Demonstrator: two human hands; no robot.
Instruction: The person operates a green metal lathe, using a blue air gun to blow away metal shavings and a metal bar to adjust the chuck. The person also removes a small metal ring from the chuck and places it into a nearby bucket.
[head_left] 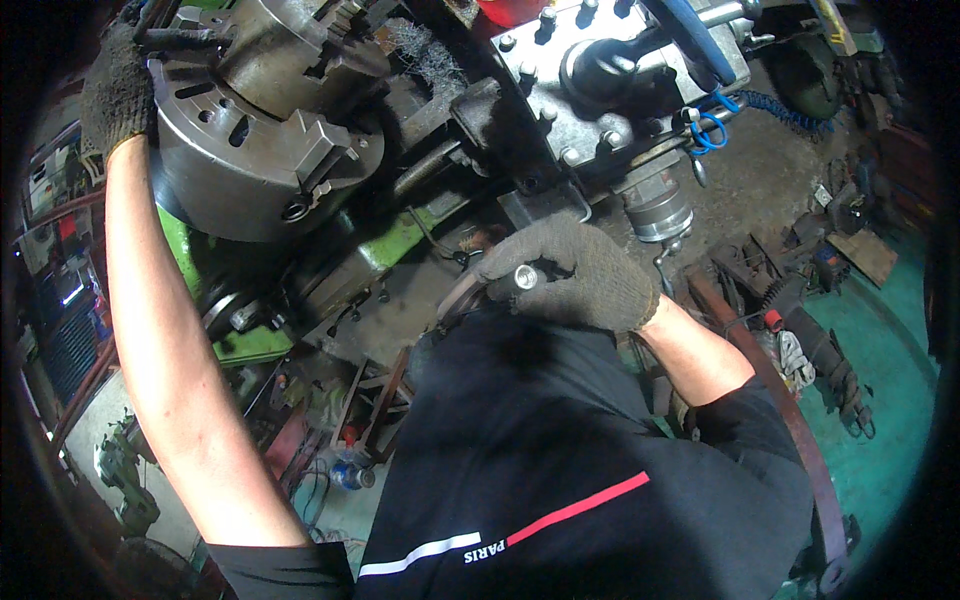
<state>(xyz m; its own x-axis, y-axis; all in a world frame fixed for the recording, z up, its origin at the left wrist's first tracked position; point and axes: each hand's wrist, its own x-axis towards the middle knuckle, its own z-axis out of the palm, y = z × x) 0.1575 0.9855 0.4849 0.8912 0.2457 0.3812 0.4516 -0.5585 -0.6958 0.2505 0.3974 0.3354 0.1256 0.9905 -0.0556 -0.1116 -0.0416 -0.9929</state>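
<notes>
Head camera: left one of two fisheyes side by side on the person's head, facing steeply down, picture upright.
Shirt (520,420): close below the lens, seen from above, across the near middle.
Left forearm (175,350): also close, stretching from the near edge toward far left.
Chuck (265,165): farther off, at far left, viewed from above.
Floor (890,350): well below, at right, bounded by the dark curved rim.

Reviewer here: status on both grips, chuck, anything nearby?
Left grip at dark bar beside lathe chuck, hold unclear. Right grip curled around round-ended metal piece. Tangled metal shavings near chuck.
</notes>
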